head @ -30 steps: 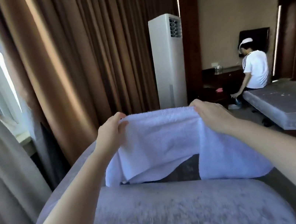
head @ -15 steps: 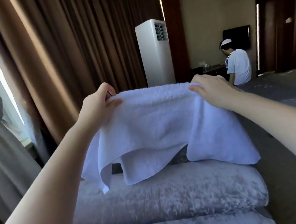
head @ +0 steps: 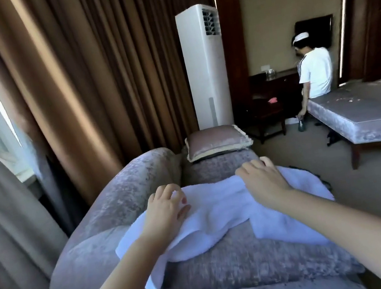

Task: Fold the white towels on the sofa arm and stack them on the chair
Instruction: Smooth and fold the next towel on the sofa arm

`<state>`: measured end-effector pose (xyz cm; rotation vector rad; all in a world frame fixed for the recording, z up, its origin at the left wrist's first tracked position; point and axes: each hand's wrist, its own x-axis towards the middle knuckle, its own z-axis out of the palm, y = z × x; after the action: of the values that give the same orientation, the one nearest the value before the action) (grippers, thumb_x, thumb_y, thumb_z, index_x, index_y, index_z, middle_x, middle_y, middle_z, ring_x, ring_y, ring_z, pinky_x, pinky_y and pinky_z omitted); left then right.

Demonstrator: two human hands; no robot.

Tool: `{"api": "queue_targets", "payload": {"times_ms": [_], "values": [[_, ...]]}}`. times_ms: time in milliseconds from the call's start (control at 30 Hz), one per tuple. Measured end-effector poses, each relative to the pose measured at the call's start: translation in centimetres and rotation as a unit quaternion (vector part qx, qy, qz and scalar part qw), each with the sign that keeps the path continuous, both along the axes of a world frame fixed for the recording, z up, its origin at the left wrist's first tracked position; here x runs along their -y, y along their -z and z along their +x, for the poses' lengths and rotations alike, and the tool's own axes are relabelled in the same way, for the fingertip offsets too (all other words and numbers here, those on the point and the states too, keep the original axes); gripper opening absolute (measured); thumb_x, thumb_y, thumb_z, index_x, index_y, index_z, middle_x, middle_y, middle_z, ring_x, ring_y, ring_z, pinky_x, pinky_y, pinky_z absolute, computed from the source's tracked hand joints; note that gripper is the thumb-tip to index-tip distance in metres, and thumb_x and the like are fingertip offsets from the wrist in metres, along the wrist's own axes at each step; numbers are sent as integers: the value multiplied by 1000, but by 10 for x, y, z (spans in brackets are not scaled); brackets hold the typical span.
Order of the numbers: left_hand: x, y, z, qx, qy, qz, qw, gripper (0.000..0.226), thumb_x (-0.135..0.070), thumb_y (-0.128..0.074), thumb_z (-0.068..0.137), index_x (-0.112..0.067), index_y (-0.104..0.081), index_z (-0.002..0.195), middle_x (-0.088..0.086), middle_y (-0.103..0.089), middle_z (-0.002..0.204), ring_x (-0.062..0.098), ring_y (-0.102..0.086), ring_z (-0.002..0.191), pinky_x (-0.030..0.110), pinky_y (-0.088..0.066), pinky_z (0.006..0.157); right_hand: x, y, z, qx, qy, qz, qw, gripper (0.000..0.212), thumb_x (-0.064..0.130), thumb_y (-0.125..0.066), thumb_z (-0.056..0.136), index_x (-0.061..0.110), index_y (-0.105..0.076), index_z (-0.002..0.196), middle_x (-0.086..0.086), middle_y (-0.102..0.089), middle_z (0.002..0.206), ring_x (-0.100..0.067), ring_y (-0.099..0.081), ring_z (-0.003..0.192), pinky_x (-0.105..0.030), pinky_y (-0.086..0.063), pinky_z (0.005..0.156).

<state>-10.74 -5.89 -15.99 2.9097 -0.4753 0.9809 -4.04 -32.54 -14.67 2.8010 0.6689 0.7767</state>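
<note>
White towel (head: 221, 217) lies across the sofa arm (head: 229, 270), our left hand (head: 167, 209) and right hand (head: 264, 181) gripping its far edge; we judge folding barely begun, stacking undone.

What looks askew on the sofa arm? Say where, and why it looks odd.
The white towel lies rumpled and crooked across the sofa arm: its near edge is wavy and uneven, and its near-left corner droops over the arm's side.
</note>
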Motion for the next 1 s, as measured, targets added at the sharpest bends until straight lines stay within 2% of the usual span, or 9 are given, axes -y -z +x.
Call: {"api": "queue_targets", "payload": {"times_ms": [100,233,367,433,500,600,733,900,1000], "values": [[1,3,-15,25,48,43,998,43,-68,-52,78,-27,-60,78,-10,-54,82,16,-52,75,30,-42,63,-28,3,-13,44,-189,46,980,19,35,-73,67,22,-66,79,6,-62,75,-20,-61,72,-36,-30,88],[3,-3,-29,-13,35,180,983,50,-72,-60,62,-25,-60,79,-9,-55,72,14,-54,59,28,-41,52,-61,17,-41,-67,-281,23,957,43,57,-45,86,19,-65,88,7,-65,81,-17,-59,83,-41,-26,107],[-6,-22,-33,4,11,177,984,28,-25,-78,46,-19,-54,59,-5,-52,50,17,-52,40,20,-29,41,-75,24,-49,-105,-228,11,968,40,54,-50,85,19,-57,102,3,-64,93,-20,-56,93,-40,-16,111],[-9,-40,-38,29,20,109,993,14,-17,-69,58,-16,-56,63,-2,-53,50,21,-53,41,20,-26,39,-80,21,-51,-38,-193,49,979,29,41,-51,84,15,-58,93,0,-64,81,-23,-59,82,-35,-28,94],[-6,-62,-47,68,31,73,995,11,-15,-64,64,-14,-56,70,0,-52,50,23,-52,40,20,-27,35,-85,14,-59,29,-150,102,983,17,32,-61,69,16,-57,73,2,-58,62,-24,-57,63,-34,-32,69],[-3,-98,-61,114,-11,34,993,12,-6,-67,76,-9,-57,82,5,-55,55,27,-53,42,23,-24,34,-86,-9,-64,86,-101,148,980,36,17,-85,46,17,-56,67,4,-53,55,-25,-55,59,-29,-38,55],[-21,-149,-80,111,-94,80,986,5,-9,-55,91,-9,-53,96,8,-61,80,32,-59,73,34,-31,52,-56,-45,-65,140,-26,153,978,51,-2,-84,24,16,-54,62,-1,-55,56,-27,-57,56,-29,-42,51],[-48,-173,-93,75,-154,120,978,16,4,-59,83,-9,-52,90,4,-52,70,29,-53,73,37,-38,51,2,-75,-76,186,38,120,974,50,-9,-81,28,10,-55,66,-7,-51,58,-29,-53,55,-31,-34,51],[-50,-182,-103,51,-193,84,976,22,2,-53,87,-12,-61,102,6,-60,88,31,-57,82,33,-34,56,29,-85,-90,207,74,94,971,53,-14,-80,31,8,-53,72,-9,-50,63,-30,-53,56,-33,-35,52]]}}
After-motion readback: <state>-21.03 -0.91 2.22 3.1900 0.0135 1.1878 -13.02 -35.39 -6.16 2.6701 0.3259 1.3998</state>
